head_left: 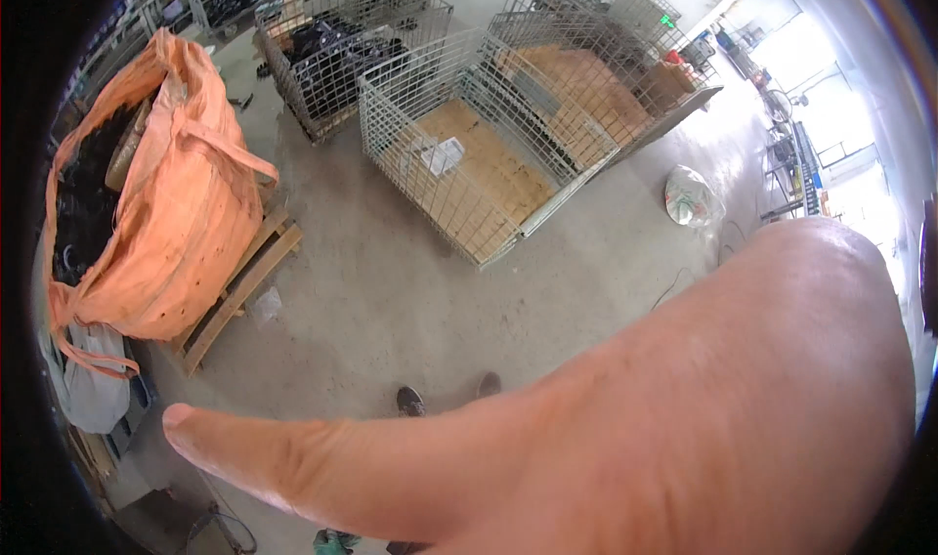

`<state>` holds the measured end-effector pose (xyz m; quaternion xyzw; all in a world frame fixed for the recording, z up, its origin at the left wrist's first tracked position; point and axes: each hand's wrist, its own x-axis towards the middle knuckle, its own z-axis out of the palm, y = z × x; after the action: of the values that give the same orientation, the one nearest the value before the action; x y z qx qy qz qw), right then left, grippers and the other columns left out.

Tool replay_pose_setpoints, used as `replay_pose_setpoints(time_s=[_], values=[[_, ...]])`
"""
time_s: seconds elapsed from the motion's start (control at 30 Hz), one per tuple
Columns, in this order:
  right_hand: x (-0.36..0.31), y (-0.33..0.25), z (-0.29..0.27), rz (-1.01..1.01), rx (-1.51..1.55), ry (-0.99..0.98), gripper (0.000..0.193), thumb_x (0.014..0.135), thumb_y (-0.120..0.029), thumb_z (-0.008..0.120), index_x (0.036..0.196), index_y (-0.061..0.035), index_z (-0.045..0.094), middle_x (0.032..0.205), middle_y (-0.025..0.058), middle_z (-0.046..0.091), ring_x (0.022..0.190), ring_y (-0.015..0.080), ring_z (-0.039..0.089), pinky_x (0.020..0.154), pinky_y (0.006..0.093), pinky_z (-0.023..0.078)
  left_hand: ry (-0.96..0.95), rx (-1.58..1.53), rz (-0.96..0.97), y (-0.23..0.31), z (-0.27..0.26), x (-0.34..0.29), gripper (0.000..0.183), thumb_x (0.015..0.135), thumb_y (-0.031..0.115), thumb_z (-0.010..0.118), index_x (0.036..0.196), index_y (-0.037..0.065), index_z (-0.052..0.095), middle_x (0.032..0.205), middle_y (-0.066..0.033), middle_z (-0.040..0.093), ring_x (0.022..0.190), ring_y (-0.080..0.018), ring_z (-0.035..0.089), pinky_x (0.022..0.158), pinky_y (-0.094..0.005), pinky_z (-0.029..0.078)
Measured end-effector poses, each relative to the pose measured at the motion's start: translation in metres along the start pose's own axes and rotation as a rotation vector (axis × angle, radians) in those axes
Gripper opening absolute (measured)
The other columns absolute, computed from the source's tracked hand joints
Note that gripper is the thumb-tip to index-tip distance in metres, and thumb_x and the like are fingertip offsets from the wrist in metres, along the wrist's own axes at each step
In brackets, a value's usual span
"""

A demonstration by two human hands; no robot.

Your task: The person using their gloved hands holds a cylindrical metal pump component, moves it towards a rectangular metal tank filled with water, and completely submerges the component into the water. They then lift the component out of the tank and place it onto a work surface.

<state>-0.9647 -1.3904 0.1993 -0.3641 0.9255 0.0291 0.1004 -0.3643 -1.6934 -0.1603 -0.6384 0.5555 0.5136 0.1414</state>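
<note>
My right hand [625, 438] fills the lower right, very close to the camera and raised in front of the view. Its thumb [283, 452] stretches out to the left, apart from the rest. The other fingers are hidden, and nothing shows in its grasp. No part of my left hand can be made out. Below the thumb, at the lower edge, a bit of green material [337, 540] peeks out; its kind is unclear. My shoes [410, 401] stand on the grey floor [362, 330] beyond the thumb.
At left, an orange bulk bag [186, 223] with black contents sits on a wooden pallet [239, 296]. Ahead stands a wire cage [479, 179] with a board bottom, beside a cage of black parts [322, 57]. A whitish bag [692, 198] lies at right.
</note>
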Motion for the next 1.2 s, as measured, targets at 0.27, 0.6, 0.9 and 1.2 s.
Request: replay_pose_setpoints(time_s=[0.27, 0.6, 0.9, 1.2], values=[[0.061, 0.030, 0.083, 0.191, 0.007, -0.049, 0.017, 0.075, -0.010, 0.073, 0.088, -0.0031, 0.065, 0.095, 0.0089, 0.061, 0.090, 0.0225, 0.062, 0.083, 0.0315, 0.051, 0.019, -0.023, -0.089, -0.024, -0.006, -0.019, 0.024, 0.104, 0.025, 0.063, 0.102, 0.001, 0.067, 0.086, -0.0071, 0.069, 0.064, -0.0157, 0.061, 0.051, -0.0348, 0.049], [0.015, -0.017, 0.045, 0.020, 0.166, 0.054, 0.017, 0.071, -0.012, 0.071, 0.084, -0.0031, 0.064, 0.090, 0.0087, 0.058, 0.086, 0.0226, 0.060, 0.080, 0.0323, 0.051, 0.053, -0.044, -0.138, -0.046, -0.022, -0.044, 0.024, 0.104, 0.025, 0.064, 0.103, 0.001, 0.068, 0.086, -0.0075, 0.069, 0.064, -0.0163, 0.062, 0.051, -0.0351, 0.049], [-0.135, -0.096, -0.053, -0.311, 0.385, 0.318, 0.017, 0.067, -0.013, 0.068, 0.080, -0.0031, 0.063, 0.086, 0.0085, 0.056, 0.083, 0.0226, 0.059, 0.078, 0.0330, 0.050, -0.028, 0.048, -0.029, -0.023, -0.031, -0.037, 0.024, 0.104, 0.025, 0.064, 0.104, 0.001, 0.068, 0.086, -0.0078, 0.069, 0.065, -0.0169, 0.062, 0.051, -0.0354, 0.050], [-0.273, -0.062, -0.081, -0.271, 0.374, 0.569, 0.017, 0.063, -0.015, 0.066, 0.076, -0.0032, 0.062, 0.082, 0.0083, 0.054, 0.080, 0.0227, 0.058, 0.076, 0.0338, 0.050, -0.159, 0.253, 0.167, 0.060, 0.015, -0.033, 0.024, 0.104, 0.025, 0.064, 0.105, 0.001, 0.069, 0.087, -0.0081, 0.069, 0.065, -0.0176, 0.062, 0.051, -0.0356, 0.050]])
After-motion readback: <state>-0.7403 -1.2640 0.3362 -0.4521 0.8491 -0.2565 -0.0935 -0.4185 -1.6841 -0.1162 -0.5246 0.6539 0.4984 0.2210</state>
